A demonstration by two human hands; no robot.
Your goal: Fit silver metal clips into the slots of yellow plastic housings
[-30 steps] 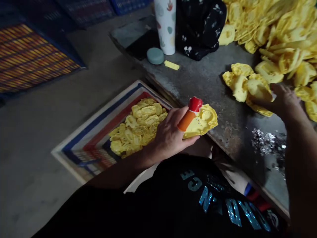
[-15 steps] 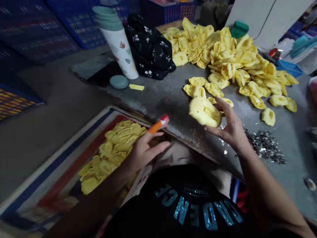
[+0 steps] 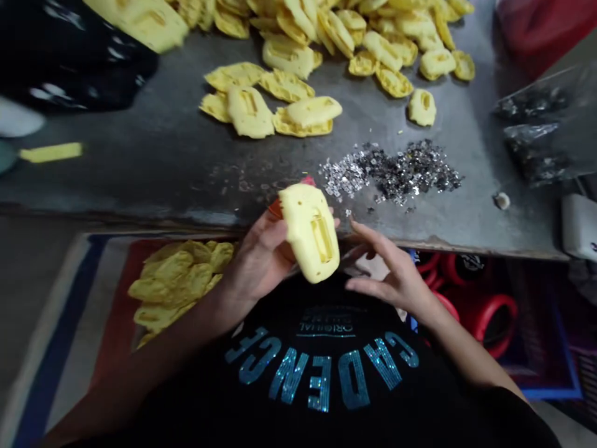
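Observation:
My left hand (image 3: 265, 255) is closed around a yellow molded plastic shell (image 3: 311, 233), held tilted over the table's front edge with its slotted face toward me. A bit of orange wrapping (image 3: 276, 209) on that hand shows behind the shell, with a red tip above it. My right hand (image 3: 389, 267) sits just right of the shell, its fingers apart and nothing visible in them. Beyond the hands, small shiny metal clips (image 3: 396, 171) are spread on the grey tabletop (image 3: 186, 168). Several similar shells (image 3: 252, 112) lie farther back.
A big heap of yellow shells (image 3: 336, 31) covers the back of the table. A dark patterned bag (image 3: 79, 56) is at the left. More shells (image 3: 177, 280) fill a spot below the table edge at left. Bags of metal pieces (image 3: 536, 149) lie at right.
The yellow shell has passed from my right hand to my left and come closer to my body. My right hand has let go and drawn back. The view has swung to the right.

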